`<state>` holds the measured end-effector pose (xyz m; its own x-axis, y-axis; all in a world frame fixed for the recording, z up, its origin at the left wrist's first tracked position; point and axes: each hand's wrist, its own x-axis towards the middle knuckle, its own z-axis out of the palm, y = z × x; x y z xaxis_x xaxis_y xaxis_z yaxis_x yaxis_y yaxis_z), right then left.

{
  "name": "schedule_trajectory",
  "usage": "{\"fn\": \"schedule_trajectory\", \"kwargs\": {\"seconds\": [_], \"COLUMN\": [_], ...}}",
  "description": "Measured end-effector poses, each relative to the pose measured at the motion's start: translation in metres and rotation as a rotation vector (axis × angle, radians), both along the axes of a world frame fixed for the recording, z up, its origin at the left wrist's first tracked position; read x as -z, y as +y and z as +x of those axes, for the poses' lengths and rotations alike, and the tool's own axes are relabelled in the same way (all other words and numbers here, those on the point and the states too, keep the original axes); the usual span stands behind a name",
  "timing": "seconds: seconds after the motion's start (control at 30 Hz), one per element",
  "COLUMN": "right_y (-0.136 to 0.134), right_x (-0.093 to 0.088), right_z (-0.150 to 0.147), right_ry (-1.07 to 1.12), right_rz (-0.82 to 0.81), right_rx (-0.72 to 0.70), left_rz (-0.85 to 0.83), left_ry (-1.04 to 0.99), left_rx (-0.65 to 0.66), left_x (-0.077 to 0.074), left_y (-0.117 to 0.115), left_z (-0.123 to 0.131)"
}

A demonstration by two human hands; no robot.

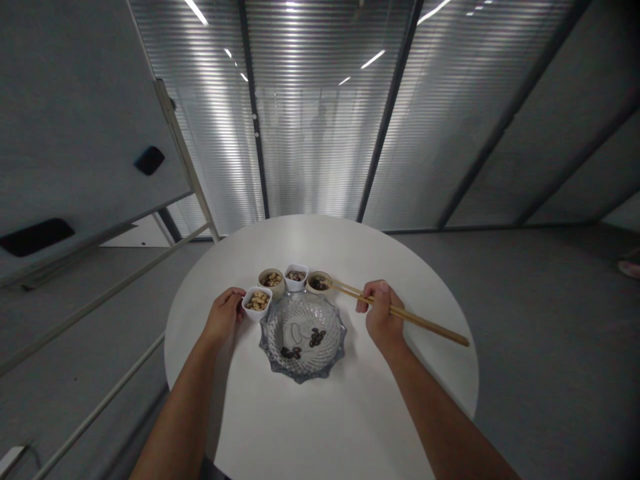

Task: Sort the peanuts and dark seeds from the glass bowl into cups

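Note:
My right hand (385,317) is closed around a pair of long wooden chopsticks (430,325). Their tips reach left to the rim of a tan cup (319,293) with dark pieces inside. At the left, the fingers of my left hand (224,315) are curled against the side of a small white bowl (255,315) of pale nuts. Between my hands sits a scalloped clear glass bowl (300,375). Two clusters of dark beans lie in it, one cluster (317,337) right of the middle and another cluster (291,353) nearer me.
Behind the glass bowl, another tan cup (278,291) holds light brown nuts, beside a second white bowl (295,286) of dark striped pieces. All stand on a round white table (325,433). A whiteboard on a metal frame (190,167) is at the left, with glass partitions and blinds (320,153) beyond.

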<state>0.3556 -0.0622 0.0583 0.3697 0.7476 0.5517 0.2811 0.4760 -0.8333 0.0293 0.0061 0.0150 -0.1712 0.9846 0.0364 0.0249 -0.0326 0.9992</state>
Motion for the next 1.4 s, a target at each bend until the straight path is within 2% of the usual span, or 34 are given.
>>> {"fn": "schedule_trajectory", "kwargs": {"seconds": [0.17, 0.37, 0.57, 0.8, 1.03, 1.4], "right_y": [0.000, 0.001, -0.003, -0.009, -0.009, -0.011], "right_x": [-0.004, -0.007, -0.003, 0.004, 0.007, 0.006], "right_z": [0.001, 0.003, 0.000, -0.014, -0.017, -0.019], "right_ry": [-0.069, 0.035, 0.157, 0.005, -0.079, -0.116], "right_rz": [-0.010, -0.002, -0.172, -0.328, -0.362, -0.359], "right_rx": [-0.071, -0.134, -0.495, -0.668, -0.711, -0.722], "left_rz": [-0.005, -0.005, -0.017, -0.024, -0.004, -0.006], "left_ry": [0.010, -0.019, 0.007, 0.009, -0.008, -0.015], "left_rx": [0.004, 0.001, -0.006, -0.014, -0.013, 0.013], "left_x": [0.001, 0.002, -0.001, 0.001, 0.001, 0.008], "left_y": [0.000, 0.001, -0.001, 0.002, 0.001, 0.005], "left_z": [0.000, 0.000, 0.001, 0.000, 0.000, -0.005]}}
